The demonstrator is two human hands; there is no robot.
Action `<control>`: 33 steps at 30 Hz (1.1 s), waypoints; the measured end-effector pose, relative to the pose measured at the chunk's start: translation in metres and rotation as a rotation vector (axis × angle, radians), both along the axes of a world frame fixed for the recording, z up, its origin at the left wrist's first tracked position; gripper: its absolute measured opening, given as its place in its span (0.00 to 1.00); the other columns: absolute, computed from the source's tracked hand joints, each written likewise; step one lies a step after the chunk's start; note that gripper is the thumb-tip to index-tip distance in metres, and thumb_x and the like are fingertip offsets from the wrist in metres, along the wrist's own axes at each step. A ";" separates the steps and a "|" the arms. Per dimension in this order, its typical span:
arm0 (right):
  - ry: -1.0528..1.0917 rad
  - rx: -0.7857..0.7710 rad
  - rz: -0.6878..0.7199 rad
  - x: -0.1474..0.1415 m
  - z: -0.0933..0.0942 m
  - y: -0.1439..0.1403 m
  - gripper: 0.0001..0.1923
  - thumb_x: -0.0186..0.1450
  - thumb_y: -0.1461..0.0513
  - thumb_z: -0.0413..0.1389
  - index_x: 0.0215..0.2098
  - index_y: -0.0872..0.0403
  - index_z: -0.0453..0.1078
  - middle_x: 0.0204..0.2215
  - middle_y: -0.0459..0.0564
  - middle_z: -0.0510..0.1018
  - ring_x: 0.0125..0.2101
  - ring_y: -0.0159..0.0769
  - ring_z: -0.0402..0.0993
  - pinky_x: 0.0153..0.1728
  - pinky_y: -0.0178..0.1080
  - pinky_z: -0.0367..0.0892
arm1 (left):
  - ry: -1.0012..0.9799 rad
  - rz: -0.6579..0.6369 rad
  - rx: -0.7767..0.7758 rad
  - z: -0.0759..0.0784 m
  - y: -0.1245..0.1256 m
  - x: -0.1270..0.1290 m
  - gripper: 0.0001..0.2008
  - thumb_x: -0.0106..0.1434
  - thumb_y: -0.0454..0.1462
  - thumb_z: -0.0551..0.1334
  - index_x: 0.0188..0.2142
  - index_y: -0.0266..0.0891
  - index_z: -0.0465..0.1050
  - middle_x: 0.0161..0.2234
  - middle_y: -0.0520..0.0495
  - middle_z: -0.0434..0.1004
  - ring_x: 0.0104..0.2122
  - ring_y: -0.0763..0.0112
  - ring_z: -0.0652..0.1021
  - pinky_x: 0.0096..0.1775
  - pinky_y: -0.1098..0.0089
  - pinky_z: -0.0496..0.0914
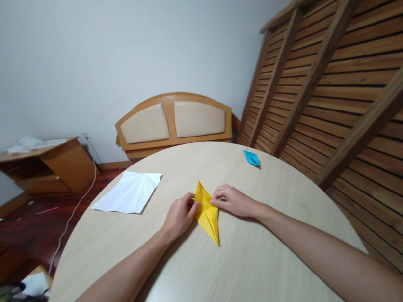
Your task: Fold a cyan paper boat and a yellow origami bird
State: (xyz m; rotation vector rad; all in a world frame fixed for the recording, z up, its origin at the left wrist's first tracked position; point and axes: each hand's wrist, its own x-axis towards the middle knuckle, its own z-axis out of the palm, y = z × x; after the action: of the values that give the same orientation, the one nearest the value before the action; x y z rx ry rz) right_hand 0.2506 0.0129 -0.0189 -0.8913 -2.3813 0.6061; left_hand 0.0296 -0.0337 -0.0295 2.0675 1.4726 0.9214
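- Folded yellow paper (207, 215), kite-shaped, on the round table (246, 269) between both hands: presumably light, crisp at its creases, easily torn; best held by its side corners.
- Left hand (179, 217): thumb and forefinger pinch the left edge.
- Right hand (236, 200): thumb touches the right corner; fingers curl, whether pinching cannot be told.

No words, labels, brands, numbers or signs can be read anywhere in this view.
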 end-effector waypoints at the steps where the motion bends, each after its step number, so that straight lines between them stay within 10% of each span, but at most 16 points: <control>1: 0.007 -0.008 0.007 0.000 0.000 0.000 0.13 0.68 0.55 0.56 0.31 0.55 0.76 0.32 0.49 0.79 0.38 0.38 0.71 0.43 0.39 0.63 | -0.032 0.002 -0.001 0.000 0.000 0.001 0.12 0.67 0.42 0.56 0.39 0.37 0.74 0.31 0.47 0.79 0.28 0.68 0.75 0.30 0.71 0.64; 33: 0.051 -0.170 0.017 -0.008 0.017 -0.016 0.10 0.62 0.57 0.61 0.29 0.56 0.78 0.27 0.49 0.80 0.30 0.36 0.74 0.32 0.35 0.64 | -0.446 0.014 0.038 0.020 -0.008 0.005 0.17 0.65 0.49 0.57 0.33 0.36 0.72 0.25 0.50 0.72 0.23 0.73 0.71 0.24 0.74 0.66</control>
State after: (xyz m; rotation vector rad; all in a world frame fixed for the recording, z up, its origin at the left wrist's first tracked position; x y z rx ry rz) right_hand 0.2428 -0.0030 -0.0021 -0.9162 -2.3201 0.8379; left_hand 0.0344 -0.0413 -0.0094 1.7264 1.2365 1.3215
